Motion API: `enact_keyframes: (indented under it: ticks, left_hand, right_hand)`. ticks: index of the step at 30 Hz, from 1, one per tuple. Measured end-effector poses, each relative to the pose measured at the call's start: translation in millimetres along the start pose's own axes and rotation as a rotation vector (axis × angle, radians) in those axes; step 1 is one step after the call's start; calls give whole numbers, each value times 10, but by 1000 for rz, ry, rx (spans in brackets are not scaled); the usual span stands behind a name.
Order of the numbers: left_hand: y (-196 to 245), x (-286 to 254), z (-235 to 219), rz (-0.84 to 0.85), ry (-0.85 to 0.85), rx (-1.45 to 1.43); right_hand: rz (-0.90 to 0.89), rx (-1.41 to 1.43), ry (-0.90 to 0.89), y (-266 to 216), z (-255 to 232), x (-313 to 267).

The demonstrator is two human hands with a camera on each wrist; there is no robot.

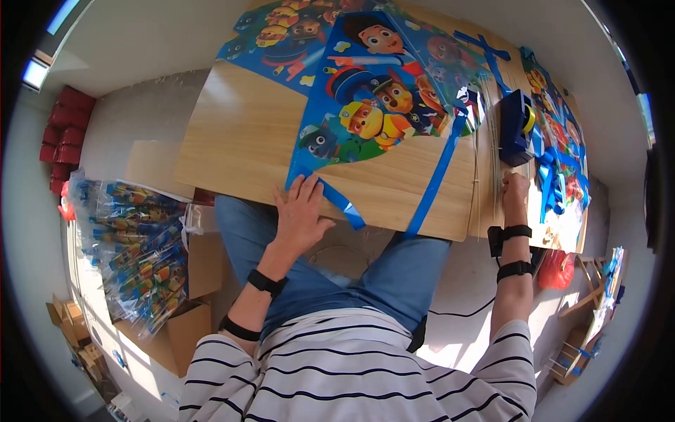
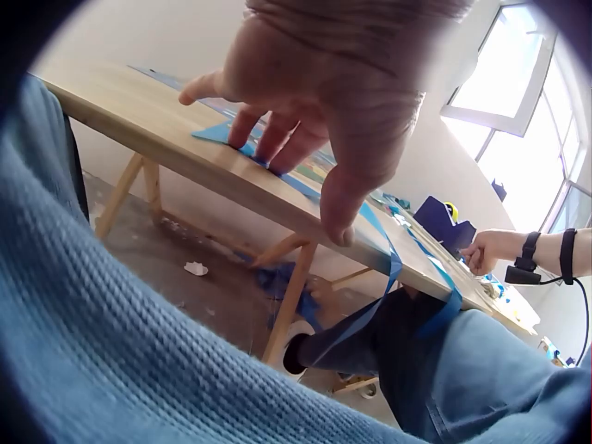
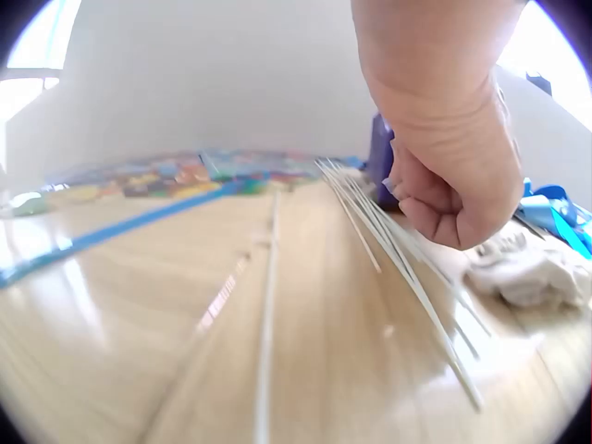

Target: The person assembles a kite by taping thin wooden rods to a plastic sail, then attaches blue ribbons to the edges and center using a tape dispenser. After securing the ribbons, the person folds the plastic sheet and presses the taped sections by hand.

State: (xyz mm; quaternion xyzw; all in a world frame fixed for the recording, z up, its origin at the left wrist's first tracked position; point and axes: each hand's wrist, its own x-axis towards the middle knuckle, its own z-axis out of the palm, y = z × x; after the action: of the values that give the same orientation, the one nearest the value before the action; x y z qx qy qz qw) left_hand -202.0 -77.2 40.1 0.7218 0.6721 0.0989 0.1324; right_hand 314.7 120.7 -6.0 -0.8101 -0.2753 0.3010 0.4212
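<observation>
A cartoon-printed kite sheet [image 1: 394, 105] with blue edges and tails lies on the wooden table. My left hand [image 1: 301, 214] rests on its near left corner at the table edge, fingers extended and thumb spread. One blue tail [image 1: 343, 204] runs from beside this hand over the edge; another blue tail [image 1: 439, 176] hangs off farther right. Just on the near side of the dark blue tape dispenser [image 1: 517, 130], my right hand [image 1: 515, 188] is curled. In the right wrist view, a small pale piece [image 3: 392, 188] shows at its fingertips; I cannot tell what it is.
Thin white rods [image 3: 398, 245] lie on the table beneath the right hand. Blue ribbons [image 1: 553, 183] and more printed sheets [image 1: 559, 105] lie to the right. On the floor at left, bagged printed pieces [image 1: 140, 246] stand by a cardboard box [image 1: 176, 337].
</observation>
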Motion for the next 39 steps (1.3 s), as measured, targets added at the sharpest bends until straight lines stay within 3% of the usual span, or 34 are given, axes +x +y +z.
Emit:
enact_keyframes:
  ticks: [4,6,7,8,10,12,14,20,26,39]
  left_hand:
    - [24,-1,8,7,22,-14]
    - [22,7,-11,-4,21,-26]
    - [20,7,-18,-12,15,-37]
    - [20,7,-19,-20,8,-50]
    - [33,16,-23,-33,21,-58]
    - [43,10,-1,-41,39,-59]
    - [45,12,26,-49,68,-56]
    - [36,21,51,-72,86,-83]
    - [3,12,84,-61,108,-64]
    - [-10,23,67,-49,119,-66]
  right_hand:
    - [-370,52,-361,-988,227,-777]
    - [-527,62,-630,-1206,595,-1073]
    - [-603,-61,-763,-1335,784,-1327]
    - [-617,-38,-862,-1386,1057,-1629]
    - [-865,-181,-996,-1425,1529,-2155]
    - [-953,-266,-1233,-1482,1938,-2607]
    - [-1151,-348,-1305,-1417,2333,-2867]
    - [-1422,-628,-1346,-1241,2968,-3190]
    - [-1588,-653,-1344,-1169,3213,-3264]
    - [-1647,-858,-1261,-1163,3235,-3304]
